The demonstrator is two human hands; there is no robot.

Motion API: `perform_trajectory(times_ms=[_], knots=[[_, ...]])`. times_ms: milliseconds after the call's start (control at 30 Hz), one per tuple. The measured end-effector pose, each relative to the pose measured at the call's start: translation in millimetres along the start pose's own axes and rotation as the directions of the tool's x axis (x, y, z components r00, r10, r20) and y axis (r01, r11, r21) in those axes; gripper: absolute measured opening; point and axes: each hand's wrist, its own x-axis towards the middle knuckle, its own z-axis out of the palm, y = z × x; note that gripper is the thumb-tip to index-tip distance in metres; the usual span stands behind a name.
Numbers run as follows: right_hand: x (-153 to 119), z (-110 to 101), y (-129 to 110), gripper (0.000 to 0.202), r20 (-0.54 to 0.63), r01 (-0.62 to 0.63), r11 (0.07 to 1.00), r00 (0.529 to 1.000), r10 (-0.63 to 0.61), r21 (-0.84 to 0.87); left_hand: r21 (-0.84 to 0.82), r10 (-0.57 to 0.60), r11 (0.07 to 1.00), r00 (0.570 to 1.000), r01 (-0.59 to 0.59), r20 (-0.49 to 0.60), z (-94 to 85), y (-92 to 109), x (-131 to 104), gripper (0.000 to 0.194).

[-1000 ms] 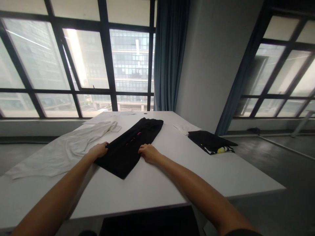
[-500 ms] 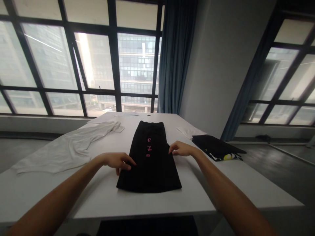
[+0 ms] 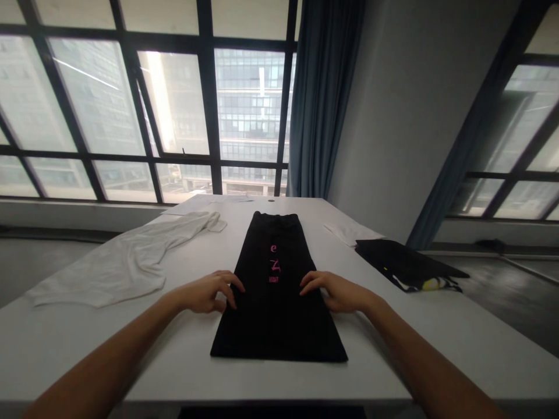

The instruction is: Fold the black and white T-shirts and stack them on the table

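Note:
A black garment [image 3: 274, 317] lies folded into a long panel on the table, its wider end toward me. Pink lettering runs down its middle; whether it is a shirt or trousers I cannot tell. My left hand [image 3: 212, 293] rests at its left edge, fingers apart and fingertips on the cloth, thumb down by the table. Across from it, my right hand [image 3: 338, 291] lays outstretched fingers over the right edge. The thumb of that hand is mostly hidden. Both hands are open.
On the white table [image 3: 174, 361], a spread white garment [image 3: 126, 256] lies to the left. At the right are a folded white cloth [image 3: 351, 234] and a folded black garment [image 3: 406, 265] with yellow and white print, close to the table's right edge. Windows and a blue curtain [image 3: 325, 110] stand behind.
My right hand has moved from pinching the garment's right edge to lying over it, nearer me. The raised bit of cloth there is now flat. My left fingers have spread along the left edge.

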Motion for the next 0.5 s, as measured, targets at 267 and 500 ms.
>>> perform_trajectory(times_ms=[267,500], knots=[[-10,-13,18,0.03,0.054,0.033,0.916,0.997,-0.06,0.4,-0.416,0.011,0.908,0.996,-0.049,-0.093,-2.0,-2,4,0.034],[28,12,65,0.05,-0.456,-0.21,0.821,0.746,0.486,0.531,-0.689,-0.563,0.7,0.738,0.187,-0.372,10.1,-19,48,0.058]])
